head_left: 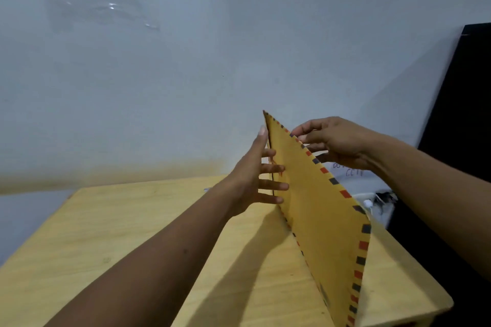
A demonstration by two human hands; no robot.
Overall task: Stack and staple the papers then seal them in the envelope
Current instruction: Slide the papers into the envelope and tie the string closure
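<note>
A large yellow-brown envelope with a red and dark striped border stands on edge above the wooden table, its top corner raised toward the wall. My left hand rests against its left face, fingers spread across the surface and thumb up along the edge. My right hand pinches the striped upper edge from the right side. No papers or stapler are visible; whether papers are inside the envelope cannot be told.
A pale wall fills the background, with a clear plastic sheet stuck on it at the upper left. A black panel stands at the right. White items and cables lie behind the table's far right edge.
</note>
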